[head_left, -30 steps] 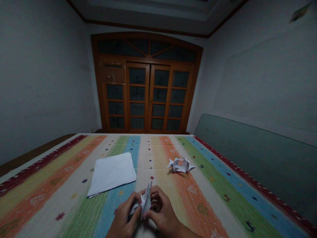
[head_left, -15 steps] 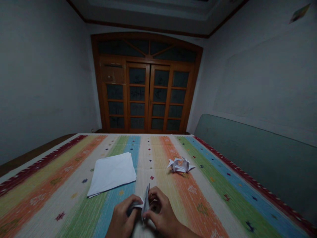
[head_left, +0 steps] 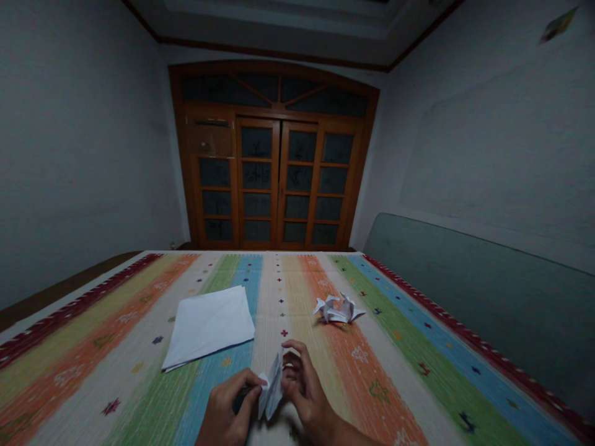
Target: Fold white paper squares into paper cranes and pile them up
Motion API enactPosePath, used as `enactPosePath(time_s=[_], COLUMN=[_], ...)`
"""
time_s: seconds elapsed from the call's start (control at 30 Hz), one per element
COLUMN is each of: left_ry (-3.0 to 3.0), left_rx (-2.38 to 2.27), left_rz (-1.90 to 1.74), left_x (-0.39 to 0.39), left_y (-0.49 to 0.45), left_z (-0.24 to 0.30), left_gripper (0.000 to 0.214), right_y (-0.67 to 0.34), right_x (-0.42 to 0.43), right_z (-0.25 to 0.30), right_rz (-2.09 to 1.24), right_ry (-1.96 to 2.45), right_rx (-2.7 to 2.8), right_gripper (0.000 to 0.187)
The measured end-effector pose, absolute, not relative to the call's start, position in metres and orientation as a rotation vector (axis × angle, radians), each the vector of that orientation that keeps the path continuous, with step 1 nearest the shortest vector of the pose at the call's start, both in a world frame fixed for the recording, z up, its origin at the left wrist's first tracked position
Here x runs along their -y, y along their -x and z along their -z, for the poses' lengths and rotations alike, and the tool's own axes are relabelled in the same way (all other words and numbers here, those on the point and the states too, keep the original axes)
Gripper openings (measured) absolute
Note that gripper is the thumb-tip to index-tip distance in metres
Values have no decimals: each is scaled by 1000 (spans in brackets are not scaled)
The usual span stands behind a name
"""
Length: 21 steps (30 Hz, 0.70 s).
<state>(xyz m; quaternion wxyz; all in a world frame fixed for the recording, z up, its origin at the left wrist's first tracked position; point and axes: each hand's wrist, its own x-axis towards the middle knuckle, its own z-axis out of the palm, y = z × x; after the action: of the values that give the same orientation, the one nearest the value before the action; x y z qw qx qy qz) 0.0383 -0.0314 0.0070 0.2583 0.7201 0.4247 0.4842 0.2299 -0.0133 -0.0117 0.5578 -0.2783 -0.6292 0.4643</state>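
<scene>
Left hand [head_left: 227, 406] and right hand [head_left: 304, 387] both gripping a folded white paper [head_left: 272, 387] upright over the striped rug [head_left: 395, 396].

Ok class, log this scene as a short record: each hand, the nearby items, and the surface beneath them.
Left hand: pinches a folded white paper piece
Right hand: cupped at the paper's right edge, contact unclear
Nearby: flat white paper sheet; white origami figure
Surface: multicoloured striped woven cloth
</scene>
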Motion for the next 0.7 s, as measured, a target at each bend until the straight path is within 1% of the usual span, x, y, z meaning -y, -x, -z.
enactPosePath(time_s=[0.03,0.1,0.23,0.33,0.43,0.5,0.57,0.63,0.7], left_ry=[-1954,-1964,-1990,-2026,-2055,-2069,-2075,-2078,-2076], left_rx=[-1153,-1144,-1139,-1122,-1100,-1091,-1086,-1081,-1085], left_rz=[-1304,-1305,-1356,-1374,-1359,-1327,-1309,-1315,-1324], left_x=[32,31,30,30,31,32,33,34,34], left_y=[-39,-39,-40,-39,-39,-40,-41,-41,-41], left_z=[-7,-7,-10,-11,-12,-13,-13,-14,-15], left_gripper=[19,17,16,20,20,20,21,20,20], right_y=[-230,-229,-230,-230,-229,-227,-225,-225,-225], right_x=[14,14,15,16,16,16,16,15,13], right_z=[13,14,15,13,11,11,13,16,17], right_rz=[-1105,-1125,-1173,-1124,-1051,-1057,-1067,-1053,-993], right_ry=[657,635,573,621,690,721,725,710,709], right_rx=[1474,1476,1492,1500,1501,1506,1496,1475,1477], right_gripper=[53,54,45,40,45,51,52,45,31])
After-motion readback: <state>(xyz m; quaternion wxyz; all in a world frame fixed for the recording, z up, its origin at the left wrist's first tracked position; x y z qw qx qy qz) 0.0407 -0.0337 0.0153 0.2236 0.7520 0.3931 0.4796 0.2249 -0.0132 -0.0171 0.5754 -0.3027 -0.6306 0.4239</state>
